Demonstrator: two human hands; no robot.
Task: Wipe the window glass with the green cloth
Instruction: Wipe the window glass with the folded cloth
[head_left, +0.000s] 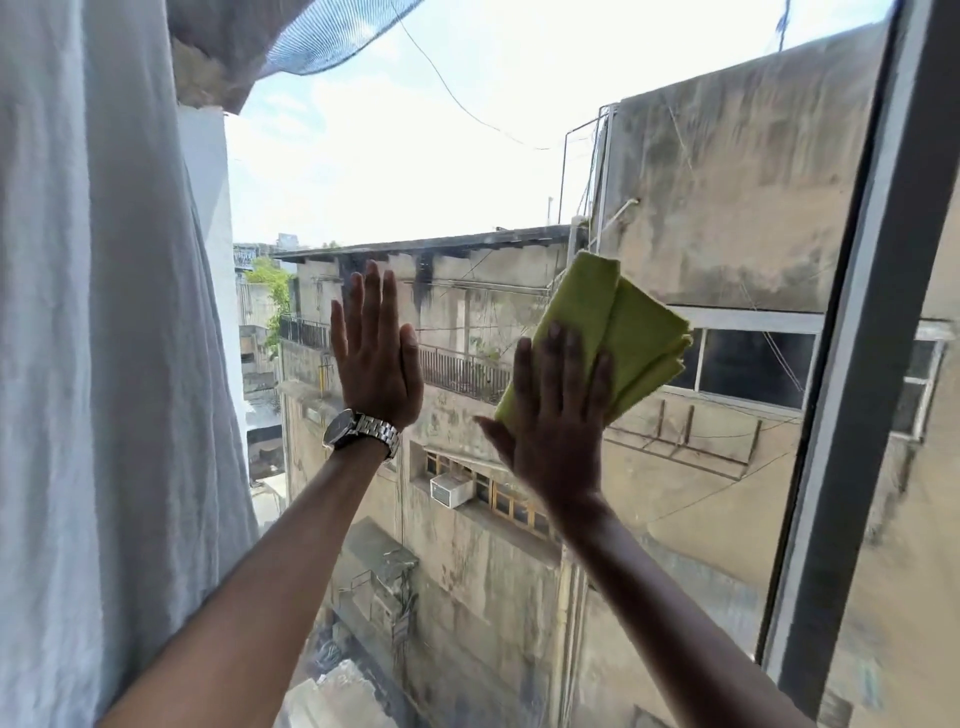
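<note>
The window glass (395, 171) fills the middle of the head view, with weathered buildings and sky behind it. My right hand (558, 415) lies flat on the folded green cloth (618, 332) and presses it against the pane right of centre. The cloth sticks out above and to the right of my fingers. My left hand (375, 353) rests flat on the glass to the left of the cloth, fingers spread and upward, holding nothing. A metal watch (361, 428) sits on that wrist.
A white curtain (98, 338) hangs along the left side, close to my left forearm. A grey window frame (862, 332) runs slanted down the right side, just past the cloth. Bunched fabric and blue netting (332, 47) hang at the top.
</note>
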